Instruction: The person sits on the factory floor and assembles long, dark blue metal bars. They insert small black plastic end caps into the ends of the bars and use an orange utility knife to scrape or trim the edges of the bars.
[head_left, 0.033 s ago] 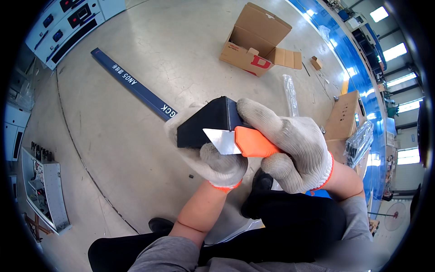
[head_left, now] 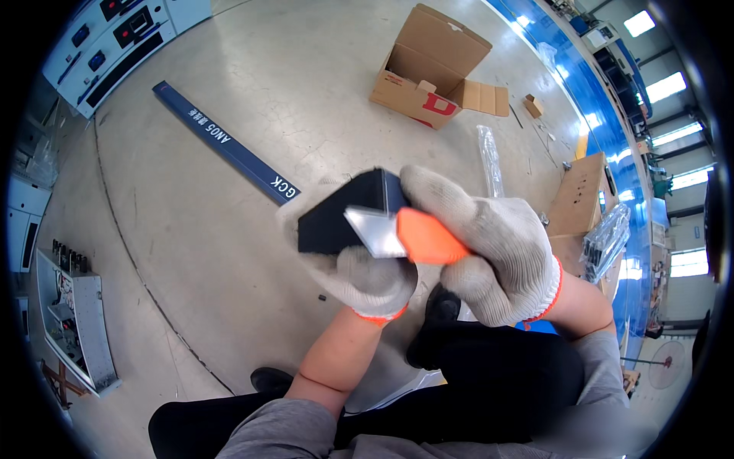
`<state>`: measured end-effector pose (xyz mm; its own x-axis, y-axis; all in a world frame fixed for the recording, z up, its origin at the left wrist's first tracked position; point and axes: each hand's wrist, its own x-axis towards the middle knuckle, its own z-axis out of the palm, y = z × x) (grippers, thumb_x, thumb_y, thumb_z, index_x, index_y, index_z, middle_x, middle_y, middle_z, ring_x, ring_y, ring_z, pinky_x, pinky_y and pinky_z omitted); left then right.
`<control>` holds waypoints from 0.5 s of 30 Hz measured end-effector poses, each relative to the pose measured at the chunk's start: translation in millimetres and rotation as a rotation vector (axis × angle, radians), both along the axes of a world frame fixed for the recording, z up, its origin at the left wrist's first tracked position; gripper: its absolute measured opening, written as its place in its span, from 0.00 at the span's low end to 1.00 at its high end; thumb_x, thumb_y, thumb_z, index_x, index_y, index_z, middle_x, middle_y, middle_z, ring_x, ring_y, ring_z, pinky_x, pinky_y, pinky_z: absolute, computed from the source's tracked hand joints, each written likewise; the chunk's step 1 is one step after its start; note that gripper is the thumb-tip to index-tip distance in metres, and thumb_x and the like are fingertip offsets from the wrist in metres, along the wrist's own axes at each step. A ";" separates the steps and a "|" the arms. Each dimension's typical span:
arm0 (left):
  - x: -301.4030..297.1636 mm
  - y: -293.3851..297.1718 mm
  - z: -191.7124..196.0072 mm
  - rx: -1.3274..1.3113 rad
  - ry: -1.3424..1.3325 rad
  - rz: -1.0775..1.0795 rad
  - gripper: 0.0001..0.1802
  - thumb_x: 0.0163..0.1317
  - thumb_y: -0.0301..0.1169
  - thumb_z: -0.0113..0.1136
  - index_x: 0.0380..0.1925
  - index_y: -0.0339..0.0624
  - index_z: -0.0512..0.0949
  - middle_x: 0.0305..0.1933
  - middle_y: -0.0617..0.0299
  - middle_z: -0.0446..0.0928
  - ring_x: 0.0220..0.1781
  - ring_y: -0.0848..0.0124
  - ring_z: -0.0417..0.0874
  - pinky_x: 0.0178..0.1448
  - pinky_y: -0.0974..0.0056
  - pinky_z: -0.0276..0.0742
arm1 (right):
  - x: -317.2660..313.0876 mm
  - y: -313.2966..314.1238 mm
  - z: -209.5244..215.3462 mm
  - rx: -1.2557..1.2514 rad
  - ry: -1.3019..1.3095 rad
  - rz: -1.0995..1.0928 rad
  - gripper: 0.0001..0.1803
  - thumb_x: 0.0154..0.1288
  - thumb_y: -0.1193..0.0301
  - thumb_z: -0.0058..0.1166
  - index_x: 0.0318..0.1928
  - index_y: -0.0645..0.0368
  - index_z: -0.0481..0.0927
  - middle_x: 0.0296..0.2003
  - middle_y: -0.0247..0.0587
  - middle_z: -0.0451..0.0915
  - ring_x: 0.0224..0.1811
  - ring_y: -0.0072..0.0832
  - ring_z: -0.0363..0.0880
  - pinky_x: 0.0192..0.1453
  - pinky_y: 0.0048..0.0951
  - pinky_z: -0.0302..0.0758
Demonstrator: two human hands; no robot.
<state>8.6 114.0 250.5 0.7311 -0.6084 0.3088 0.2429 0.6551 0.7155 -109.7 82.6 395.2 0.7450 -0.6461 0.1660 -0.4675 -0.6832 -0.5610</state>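
Note:
My left hand (head_left: 375, 279), in a pale knitted glove with an orange cuff, is closed around a black angular block (head_left: 336, 210) with slanted faces. My right hand (head_left: 501, 245), gloved the same way, grips a utility knife (head_left: 432, 237) by its orange handle. The knife's wide silver blade (head_left: 376, 232) points left, across the front of the black block and above my left thumb. My right index finger rests at the block's upper right edge. Whether the blade touches the block I cannot tell.
A long dark blue bar (head_left: 222, 141) with white lettering lies on the grey floor beyond my left hand. An opened cardboard box (head_left: 417, 99) stands ahead, clear plastic wrap (head_left: 489, 161) nearer. White cabinets (head_left: 122, 46) are far left, an open metal enclosure (head_left: 95, 329) nearer left.
The knife has tilted slightly, its blade tip a little higher. The black block has dipped slightly in my left hand. Both grips stay the same.

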 end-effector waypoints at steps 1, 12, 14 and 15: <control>2.5 2.9 7.5 0.038 -0.051 0.044 0.34 0.83 0.59 0.46 0.64 0.36 0.66 0.57 0.52 0.78 0.54 0.64 0.85 0.59 0.57 0.88 | -1.3 0.6 -1.7 0.086 0.037 -0.109 0.30 0.82 0.60 0.53 0.74 0.69 0.75 0.40 0.54 0.87 0.34 0.40 0.89 0.46 0.34 0.84; 22.7 3.1 11.4 0.178 -0.200 0.252 0.29 0.80 0.49 0.47 0.56 0.29 0.77 0.52 0.50 0.82 0.48 0.64 0.87 0.54 0.59 0.86 | -72.8 2.7 -85.7 0.173 -0.155 -0.544 0.29 0.85 0.60 0.40 0.75 0.66 0.75 0.43 0.44 0.84 0.41 0.26 0.79 0.52 0.30 0.77; 23.1 -0.3 9.4 0.089 -0.112 0.216 0.30 0.80 0.50 0.46 0.56 0.29 0.77 0.51 0.50 0.81 0.48 0.65 0.87 0.53 0.59 0.86 | -59.5 4.8 -73.3 0.098 -0.193 -0.393 0.30 0.85 0.60 0.45 0.75 0.69 0.74 0.45 0.48 0.86 0.42 0.33 0.85 0.54 0.34 0.80; 22.9 -2.4 9.7 0.057 -0.078 0.199 0.30 0.81 0.51 0.46 0.56 0.29 0.77 0.51 0.50 0.81 0.48 0.65 0.87 0.52 0.59 0.86 | -54.3 4.4 -66.9 0.041 -0.228 -0.299 0.30 0.84 0.60 0.47 0.75 0.70 0.73 0.46 0.49 0.87 0.42 0.35 0.86 0.54 0.35 0.81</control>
